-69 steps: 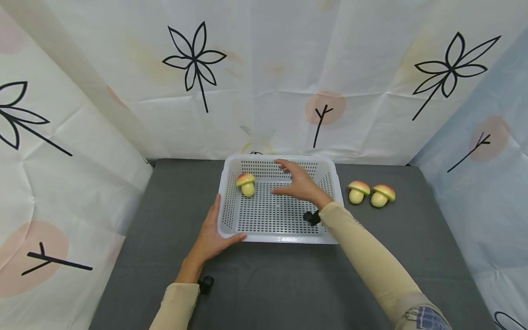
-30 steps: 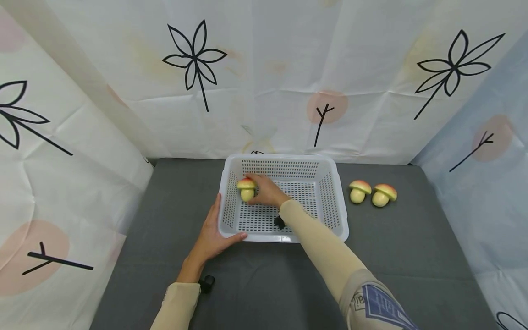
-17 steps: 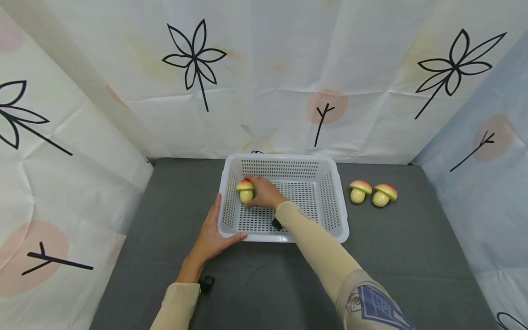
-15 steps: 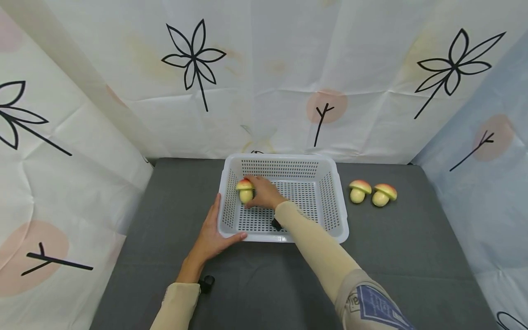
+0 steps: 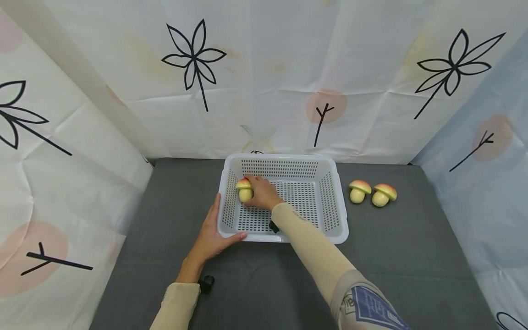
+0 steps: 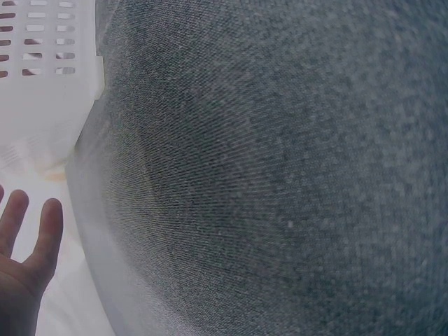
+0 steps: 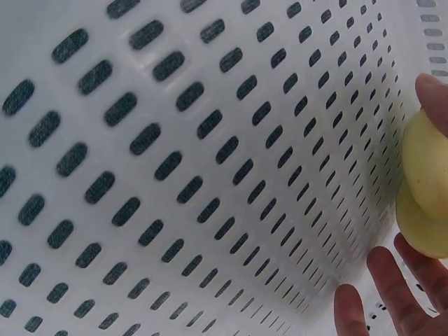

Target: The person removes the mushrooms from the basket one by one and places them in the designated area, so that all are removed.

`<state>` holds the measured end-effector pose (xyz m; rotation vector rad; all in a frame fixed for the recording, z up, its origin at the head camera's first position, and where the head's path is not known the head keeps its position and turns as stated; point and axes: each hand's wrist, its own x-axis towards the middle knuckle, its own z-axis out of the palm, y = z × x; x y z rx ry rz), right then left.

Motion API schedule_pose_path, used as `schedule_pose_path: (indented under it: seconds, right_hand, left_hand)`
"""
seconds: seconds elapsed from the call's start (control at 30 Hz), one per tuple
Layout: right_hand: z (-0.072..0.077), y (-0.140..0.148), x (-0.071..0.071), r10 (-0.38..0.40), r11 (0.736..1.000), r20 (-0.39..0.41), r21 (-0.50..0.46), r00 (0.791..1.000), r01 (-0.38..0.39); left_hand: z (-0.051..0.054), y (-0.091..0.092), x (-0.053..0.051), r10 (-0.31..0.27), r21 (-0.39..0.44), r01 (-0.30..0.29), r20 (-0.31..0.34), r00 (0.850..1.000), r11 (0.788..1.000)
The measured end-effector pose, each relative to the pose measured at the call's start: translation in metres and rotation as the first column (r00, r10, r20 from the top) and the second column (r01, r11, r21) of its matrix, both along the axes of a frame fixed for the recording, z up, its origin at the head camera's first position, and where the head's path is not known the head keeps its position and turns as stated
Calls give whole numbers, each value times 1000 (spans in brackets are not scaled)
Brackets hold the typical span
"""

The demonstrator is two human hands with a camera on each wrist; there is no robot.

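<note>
A toy mushroom (image 5: 245, 195) with a red-and-yellow cap and pale yellow stem stands at the left end inside a white perforated plastic basket (image 5: 288, 239). My right hand (image 5: 264, 192) pinches it from the right. In the right wrist view, the thumb lies on one side of the mushroom (image 7: 423, 175) and the other fingers sit near its opposite side. My left hand (image 5: 211, 236) rests against the basket's left side, fingers fairly straight and spread, thumb along the front rim. Part of that left hand (image 6: 31, 259) shows in the left wrist view, near the basket (image 6: 42, 105).
Two similar toy mushrooms, one (image 5: 360, 191) beside the other (image 5: 384, 195), are on the grey cloth-covered table (image 5: 255, 288) right of the basket. White patterned curtains (image 5: 272, 68) hang behind and on both sides.
My right hand has moved left across the basket and taken hold of the mushroom, which has since shifted slightly left. The left hand has stayed at the basket's left side.
</note>
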<state>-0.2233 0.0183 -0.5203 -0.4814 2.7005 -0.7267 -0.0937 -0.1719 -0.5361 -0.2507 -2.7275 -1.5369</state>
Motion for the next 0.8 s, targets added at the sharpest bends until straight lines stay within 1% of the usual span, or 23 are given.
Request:
schedule_pose_path:
  seconds: [0.23, 0.47, 0.6, 0.8]
  right_hand:
    - [1, -3, 1, -1, 1000, -20, 24, 1000, 1]
    - [5, -1, 3, 19, 1000, -14, -4, 1000, -19]
    - [12, 1, 4, 37, 999, -18, -24, 999, -37]
    - [27, 3, 8, 82, 991, -23, -101, 996, -84]
  left_hand:
    - [0, 0, -1, -2, 8, 2, -5, 1000, 1000]
    - [0, 0, 0, -15, 33, 15, -15, 1000, 999]
    - [0, 0, -1, -14, 35, 14, -23, 1000, 999]
    - [-1, 0, -1, -8, 31, 9, -22, 1000, 999]
